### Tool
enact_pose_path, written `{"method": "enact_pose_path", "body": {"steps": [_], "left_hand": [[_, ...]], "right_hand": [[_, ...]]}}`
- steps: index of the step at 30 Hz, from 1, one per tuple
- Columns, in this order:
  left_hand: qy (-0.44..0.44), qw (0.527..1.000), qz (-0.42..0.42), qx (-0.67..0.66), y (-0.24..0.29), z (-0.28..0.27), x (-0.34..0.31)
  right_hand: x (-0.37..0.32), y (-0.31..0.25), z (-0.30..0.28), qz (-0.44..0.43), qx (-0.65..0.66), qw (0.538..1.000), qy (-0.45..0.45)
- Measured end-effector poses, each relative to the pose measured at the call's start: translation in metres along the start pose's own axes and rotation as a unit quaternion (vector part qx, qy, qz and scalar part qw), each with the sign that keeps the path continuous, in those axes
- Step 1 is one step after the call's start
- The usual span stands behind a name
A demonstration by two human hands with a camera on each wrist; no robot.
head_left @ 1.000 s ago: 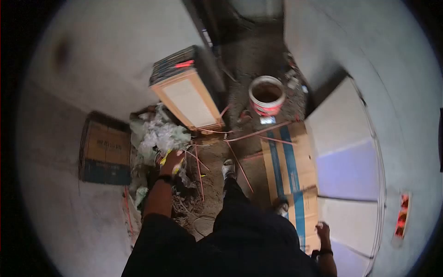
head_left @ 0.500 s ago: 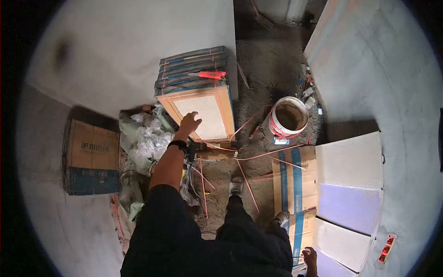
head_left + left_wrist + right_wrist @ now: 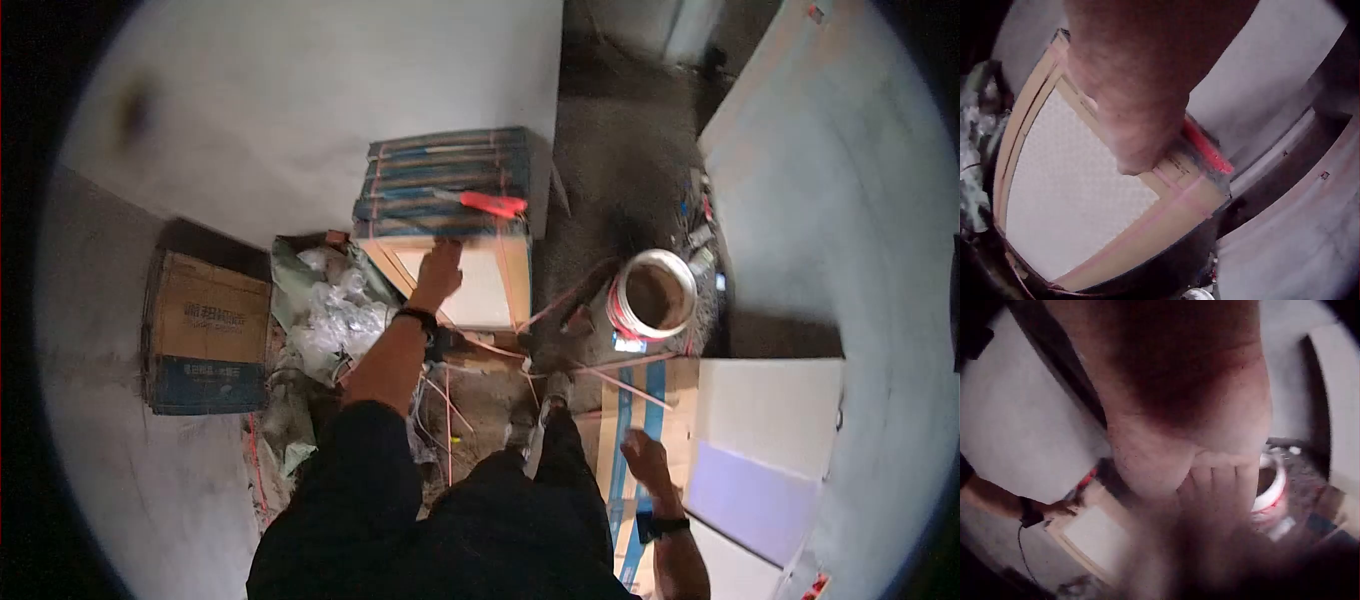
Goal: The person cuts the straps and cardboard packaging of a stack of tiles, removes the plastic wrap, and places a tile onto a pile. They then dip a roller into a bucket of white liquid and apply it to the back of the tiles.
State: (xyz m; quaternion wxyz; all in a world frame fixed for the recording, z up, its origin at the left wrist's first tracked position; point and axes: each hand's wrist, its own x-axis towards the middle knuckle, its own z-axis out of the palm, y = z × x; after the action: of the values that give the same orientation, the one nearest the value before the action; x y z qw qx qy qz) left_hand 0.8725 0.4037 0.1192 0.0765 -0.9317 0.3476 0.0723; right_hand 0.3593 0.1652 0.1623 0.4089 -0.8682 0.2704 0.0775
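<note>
A: Right, item one: stack of boxed tiles (image 3: 450,180), on edge against the wall (image 3: 300,120). Risk?
B: Probably heavy; if the front pack (image 3: 480,290) tips out it could topple, and a jolt may slide the red-handled tool (image 3: 495,204) off the top.
A: Look?
B: White textured face, tan frame, pink straps. The left hand (image 3: 440,262) lies on its top edge, grip untellable; the right hand (image 3: 645,460) hangs apart, loose, empty.

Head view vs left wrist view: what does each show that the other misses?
Only head: the right hand hanging free, the bucket, the cardboard box and the plastic heap. Only left wrist: the dimpled texture of the white tile face. Both: the left hand resting on the tile pack, and the red tool just beyond it.
</note>
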Motion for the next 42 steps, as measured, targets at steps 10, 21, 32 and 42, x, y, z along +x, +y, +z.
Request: {"method": "enact_pose_path", "body": {"steps": [10,21,32,42], "left_hand": [[-0.009,0.986,-0.022,-0.168,-0.01,0.008,0.01],[0.03,0.956,0.089,-0.276,-0.057,0.019,0.006],[0.141,0.961,0.077,-0.224,-0.078,0.016,0.007],[0.17,0.931,0.123,-0.299,-0.08,0.056,0.005]], "right_hand": [[0.377,-0.267,0.056,-0.431,-0.101,0.88,0.172],[0.427,-0.316,0.098,-0.334,-0.3,0.887,0.109],[0.293,-0.275,0.143,-0.071,0.034,0.997,-0.023],[0.316,-0.233,0.188,-0.154,-0.053,0.987,0.004]]}}
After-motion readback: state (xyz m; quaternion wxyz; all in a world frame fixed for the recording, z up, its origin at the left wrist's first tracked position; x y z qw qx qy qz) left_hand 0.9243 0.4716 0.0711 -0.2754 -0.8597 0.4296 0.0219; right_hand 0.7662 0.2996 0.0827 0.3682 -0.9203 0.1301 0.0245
